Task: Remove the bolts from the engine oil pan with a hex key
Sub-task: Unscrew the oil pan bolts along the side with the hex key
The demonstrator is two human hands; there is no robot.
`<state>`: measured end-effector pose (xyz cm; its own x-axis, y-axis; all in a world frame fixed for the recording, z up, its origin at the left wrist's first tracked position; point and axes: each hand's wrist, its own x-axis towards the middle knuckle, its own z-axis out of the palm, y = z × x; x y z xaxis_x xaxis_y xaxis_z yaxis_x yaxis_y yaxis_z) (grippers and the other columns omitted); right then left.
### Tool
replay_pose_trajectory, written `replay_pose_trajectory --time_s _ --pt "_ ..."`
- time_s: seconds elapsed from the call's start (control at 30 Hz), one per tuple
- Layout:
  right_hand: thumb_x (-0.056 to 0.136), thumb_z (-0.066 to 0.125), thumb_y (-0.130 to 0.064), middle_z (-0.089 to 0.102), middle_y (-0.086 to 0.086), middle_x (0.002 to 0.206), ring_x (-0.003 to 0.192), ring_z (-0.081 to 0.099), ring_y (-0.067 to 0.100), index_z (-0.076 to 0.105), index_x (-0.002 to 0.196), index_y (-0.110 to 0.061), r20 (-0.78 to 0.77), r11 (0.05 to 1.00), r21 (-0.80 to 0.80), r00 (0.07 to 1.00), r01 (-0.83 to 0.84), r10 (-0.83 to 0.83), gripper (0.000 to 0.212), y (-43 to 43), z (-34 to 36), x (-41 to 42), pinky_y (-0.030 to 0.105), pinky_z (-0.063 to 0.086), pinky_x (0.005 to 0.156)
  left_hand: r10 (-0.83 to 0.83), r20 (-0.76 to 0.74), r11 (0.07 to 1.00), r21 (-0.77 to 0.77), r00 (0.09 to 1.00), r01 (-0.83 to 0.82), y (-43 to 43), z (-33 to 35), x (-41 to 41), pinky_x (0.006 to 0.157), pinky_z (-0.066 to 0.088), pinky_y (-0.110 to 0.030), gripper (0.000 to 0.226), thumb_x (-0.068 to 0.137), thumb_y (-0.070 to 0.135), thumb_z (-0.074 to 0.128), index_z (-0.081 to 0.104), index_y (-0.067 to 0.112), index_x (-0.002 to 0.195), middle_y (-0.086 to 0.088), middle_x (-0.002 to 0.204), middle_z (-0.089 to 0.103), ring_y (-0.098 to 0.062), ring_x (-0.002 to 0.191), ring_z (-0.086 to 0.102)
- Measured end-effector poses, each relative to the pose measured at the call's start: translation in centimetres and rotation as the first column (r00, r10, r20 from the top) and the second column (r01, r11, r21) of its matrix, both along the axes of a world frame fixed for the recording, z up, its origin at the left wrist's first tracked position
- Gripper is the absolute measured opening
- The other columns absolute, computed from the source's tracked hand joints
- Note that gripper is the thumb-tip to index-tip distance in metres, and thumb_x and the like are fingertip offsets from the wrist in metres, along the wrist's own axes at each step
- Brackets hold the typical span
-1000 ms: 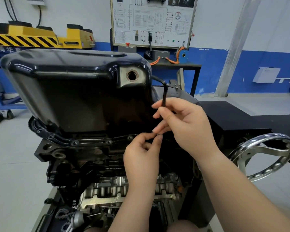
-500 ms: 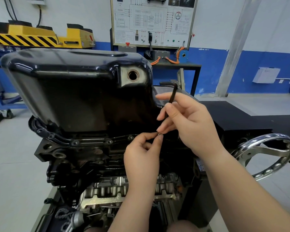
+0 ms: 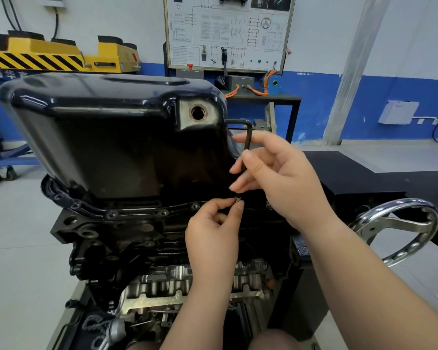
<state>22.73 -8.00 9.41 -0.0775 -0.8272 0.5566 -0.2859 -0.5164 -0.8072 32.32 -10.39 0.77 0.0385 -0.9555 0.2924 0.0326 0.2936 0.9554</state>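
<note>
A glossy black oil pan (image 3: pixel 106 127) sits on top of an upturned engine block (image 3: pixel 127 238). Several bolts (image 3: pixel 163 212) line its front flange. My right hand (image 3: pixel 278 175) holds a black L-shaped hex key (image 3: pixel 247 133) upright, its long shaft running down between the fingers and its short arm pointing left towards the pan. My left hand (image 3: pixel 213 223) pinches a small bolt (image 3: pixel 237 199) at the key's lower tip, just right of the flange bolts. The key's tip is hidden behind the fingers.
A chrome handwheel (image 3: pixel 400 228) sticks out at the right of the engine stand. Behind stand a wiring display board (image 3: pixel 228 31), a black table (image 3: pixel 352 173) and a yellow lift (image 3: pixel 48 56) at the back left. Grey floor lies on both sides.
My right hand has turned the hex key: its short arm swung round and now points left at the pan again. My left hand stays pinched at the bolt.
</note>
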Motion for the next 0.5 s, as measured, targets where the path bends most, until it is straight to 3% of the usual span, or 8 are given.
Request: replay_pose_trajectory --time_s 0.07,0.17,0.23,0.33,0.43,0.5 --pt "0.095 0.047 0.000 0.067 0.009 0.080 0.060 0.067 0.014 0.063 0.104 -0.017 -0.049 1.000 -0.004 0.999 0.013 -0.014 0.026 0.00 -0.01 0.08 0.028 0.059 0.064 -0.002 0.003 1.000 -0.001 1.000 0.002 -0.01 0.03 0.01 0.044 0.038 -0.007 0.011 0.081 0.034 0.068 0.064 0.039 0.073 0.009 0.044 0.053 0.001 0.041 0.047" --pt "0.091 0.056 -0.002 0.070 0.006 0.080 0.055 0.066 0.012 0.067 0.092 -0.014 -0.045 0.998 0.002 0.997 0.070 -0.070 0.017 -0.27 0.04 0.21 0.028 0.059 0.059 -0.005 0.003 1.000 0.004 1.000 0.005 -0.06 0.02 0.05 0.043 0.039 -0.008 0.010 0.081 0.034 0.068 0.065 0.039 0.073 0.008 0.046 0.054 0.001 0.042 0.048" --pt "0.087 0.064 -0.005 0.072 0.009 0.079 0.053 0.066 0.014 0.064 0.082 -0.012 -0.024 0.994 -0.003 0.994 0.107 -0.107 0.008 -0.44 0.11 0.23 0.030 0.059 0.056 -0.006 0.002 1.000 0.005 1.000 0.006 -0.06 0.02 0.06 0.043 0.039 -0.009 0.010 0.081 0.035 0.068 0.065 0.039 0.073 0.007 0.048 0.056 0.001 0.042 0.048" --pt "0.082 0.069 -0.008 0.072 0.010 0.074 0.052 0.067 0.017 0.053 0.072 -0.012 -0.005 0.991 0.003 0.991 0.135 -0.135 0.020 -0.68 0.15 0.18 0.032 0.059 0.056 -0.007 0.000 1.000 -0.003 1.000 0.007 -0.01 0.04 0.08 0.044 0.039 -0.007 0.009 0.082 0.034 0.068 0.065 0.039 0.074 0.008 0.046 0.054 0.001 0.042 0.048" --pt "0.083 0.069 -0.009 0.071 0.006 0.067 0.053 0.068 0.019 0.052 0.076 -0.013 0.006 0.994 0.021 0.994 0.109 -0.109 0.019 -0.69 0.11 0.26 0.030 0.059 0.057 -0.010 0.002 1.000 -0.009 1.000 0.010 -0.01 0.02 0.12 0.043 0.038 -0.007 0.010 0.082 0.033 0.068 0.065 0.038 0.074 0.009 0.045 0.053 0.002 0.041 0.047" --pt "0.089 0.062 -0.010 0.069 0.009 0.069 0.055 0.067 0.018 0.056 0.090 -0.014 0.008 0.998 0.007 0.998 0.065 -0.065 0.007 -0.56 -0.02 0.29 0.028 0.058 0.059 -0.013 0.001 1.000 -0.014 1.000 0.013 0.00 0.01 0.14 0.043 0.037 -0.007 0.010 0.082 0.033 0.068 0.065 0.038 0.075 0.010 0.044 0.053 0.002 0.040 0.046"
